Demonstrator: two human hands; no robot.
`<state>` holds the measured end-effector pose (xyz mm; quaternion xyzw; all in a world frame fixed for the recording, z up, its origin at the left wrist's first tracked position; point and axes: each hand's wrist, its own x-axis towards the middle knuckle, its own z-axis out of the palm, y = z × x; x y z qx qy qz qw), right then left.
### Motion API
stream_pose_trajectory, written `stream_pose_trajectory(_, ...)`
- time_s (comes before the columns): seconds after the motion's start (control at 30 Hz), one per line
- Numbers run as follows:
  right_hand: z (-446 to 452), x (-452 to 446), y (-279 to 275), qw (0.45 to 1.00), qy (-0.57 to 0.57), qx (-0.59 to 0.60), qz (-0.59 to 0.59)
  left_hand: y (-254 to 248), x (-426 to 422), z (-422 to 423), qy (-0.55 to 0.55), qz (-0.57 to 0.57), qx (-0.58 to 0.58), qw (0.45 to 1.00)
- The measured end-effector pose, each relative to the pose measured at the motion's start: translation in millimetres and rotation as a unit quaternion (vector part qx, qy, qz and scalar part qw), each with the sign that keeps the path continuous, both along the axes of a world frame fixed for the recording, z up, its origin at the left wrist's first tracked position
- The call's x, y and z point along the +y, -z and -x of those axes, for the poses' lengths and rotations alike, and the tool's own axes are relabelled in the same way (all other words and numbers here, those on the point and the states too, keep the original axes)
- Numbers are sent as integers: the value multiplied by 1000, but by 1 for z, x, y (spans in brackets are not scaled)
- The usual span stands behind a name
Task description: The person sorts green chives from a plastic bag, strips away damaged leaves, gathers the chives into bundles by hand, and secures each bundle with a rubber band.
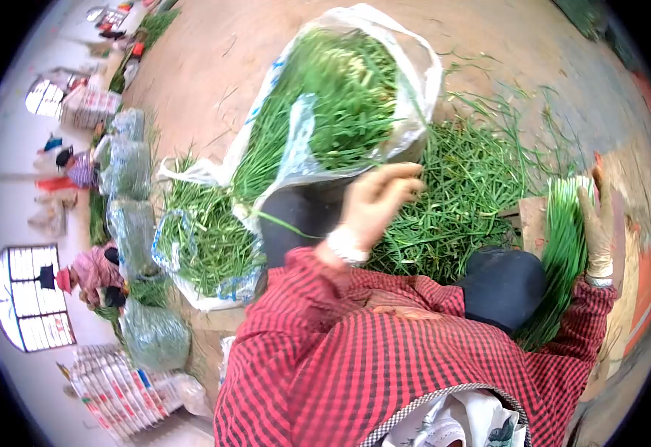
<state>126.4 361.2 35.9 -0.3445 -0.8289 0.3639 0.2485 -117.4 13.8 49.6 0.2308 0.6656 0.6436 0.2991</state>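
My left hand (378, 201), bare with a pale band at the wrist, is raised in front of me, slightly blurred. Its fingers are loosely extended and I see nothing in them. My right hand (599, 227), in a tan glove, lies along the right side of a bundle of green chives (566, 231), fingers stretched out, touching it. The bundle's pale ends line up at the top, on a wooden board (532, 223). Beyond my left hand a white plastic bag (431, 74) stands open, full of chives (340, 97).
A heap of loose green leaves (459, 186) covers the floor between my knees. Another bag of trimmings (206, 246) lies at my left. Farther left are filled plastic bags (154, 335), a stack of white boxes (117, 391) and a person in pink (94, 268).
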Motion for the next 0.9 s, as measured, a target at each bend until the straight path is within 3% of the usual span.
stream_pose_trajectory(0.07, 45, -21, -16, 997, -72, 10, -30, -10, -65, 30, -146, -60, 92, 983)
stream_pose_trajectory(0.1, 70, -37, -27, 990, -131, 17, -52, -8, -100, 46, -253, -5, 189, 949)
stream_pose_trajectory(0.17, 129, -88, -58, 976, -201, 61, -50, 10, -172, 81, -373, 13, 211, 903)
stream_pose_trajectory(0.27, 214, -170, -94, 940, -325, 72, -75, 63, -265, 113, -506, 162, 176, 829)
stream_pose_trajectory(0.3, 242, -195, -95, 918, -374, 79, -106, 77, -281, 118, -527, 144, 77, 834)
stream_pose_trajectory(0.37, 292, -251, -101, 863, -458, 67, -204, 92, -288, 117, -519, 67, -89, 848)
stream_pose_trajectory(0.4, 317, -277, -97, 836, -490, 22, -245, 95, -291, 117, -457, -25, -137, 878)
stream_pose_trajectory(0.5, 380, -354, -61, 762, -552, -19, -338, 131, -287, 127, -435, -5, -178, 883)
stream_pose_trajectory(0.6, 426, -422, -21, 718, -560, -122, -394, 138, -268, 129, -464, -117, -145, 866)
stream_pose_trajectory(0.73, 459, -470, 14, 676, -563, -282, -383, 132, -268, 133, -459, -150, -176, 858)
stream_pose_trajectory(0.8, 462, -481, 20, 688, -538, -398, -281, 141, -268, 135, -452, -161, -177, 859)
stream_pose_trajectory(0.9, 475, -471, 26, 685, -541, -433, -225, 143, -272, 136, -446, -170, -180, 860)
